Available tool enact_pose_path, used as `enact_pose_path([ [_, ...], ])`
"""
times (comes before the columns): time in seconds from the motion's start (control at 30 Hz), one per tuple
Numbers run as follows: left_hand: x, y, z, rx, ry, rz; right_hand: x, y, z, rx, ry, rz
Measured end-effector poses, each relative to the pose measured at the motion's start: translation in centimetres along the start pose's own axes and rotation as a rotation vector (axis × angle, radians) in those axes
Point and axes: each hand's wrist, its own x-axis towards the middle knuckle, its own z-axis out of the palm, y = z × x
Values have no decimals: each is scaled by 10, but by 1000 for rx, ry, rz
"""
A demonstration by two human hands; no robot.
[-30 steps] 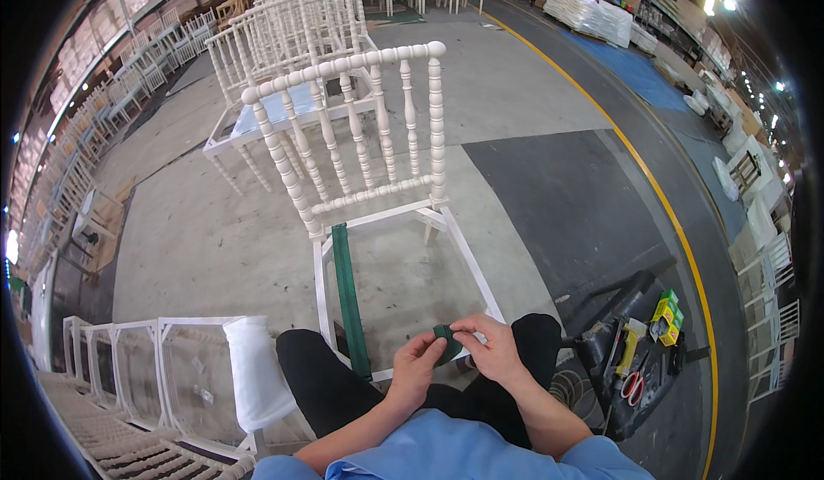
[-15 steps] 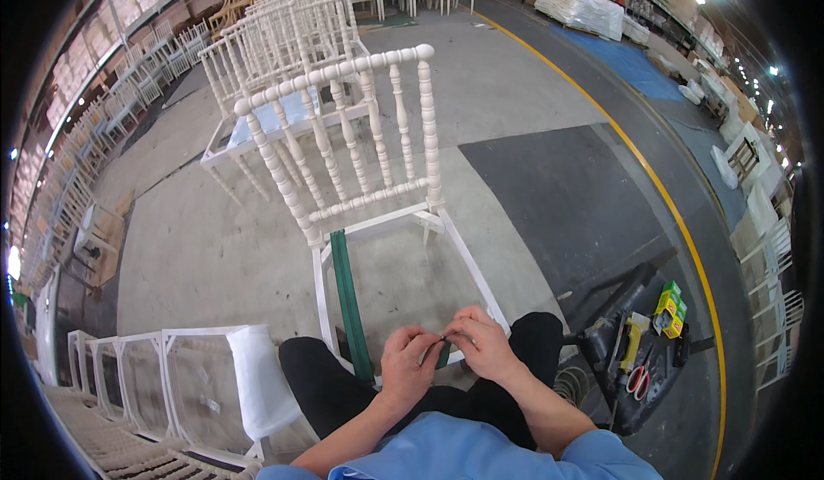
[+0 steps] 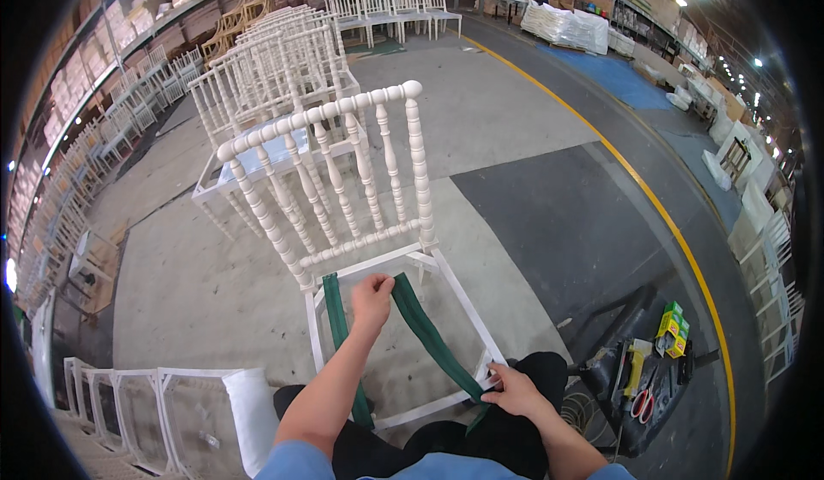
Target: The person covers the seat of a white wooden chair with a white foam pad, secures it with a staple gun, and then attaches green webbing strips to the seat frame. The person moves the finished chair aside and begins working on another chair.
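A white wooden chair frame with a turned-spindle back [image 3: 343, 188] stands rigid on the concrete floor [image 3: 481, 128]. Across its open seat runs soft, limp green webbing strap [image 3: 433, 338], best gripped at its ends: left hand [image 3: 372, 295] fingers closed around it at the back rail, right hand [image 3: 512, 390] fingers pinching it at the front right corner.

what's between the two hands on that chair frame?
A green webbing strap stretched diagonally over the open seat frame, from the left hand at the back rail to the right hand at the front corner. Head view.
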Motion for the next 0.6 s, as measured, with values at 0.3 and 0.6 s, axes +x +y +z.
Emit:
enact_pose_path([
  [0.3,101,-44,109,205,-14,-69,92,-8,0,141,317,-101],
  [0.6,129,-93,135,410,211,-80,215,-42,1,42,298,-330],
])
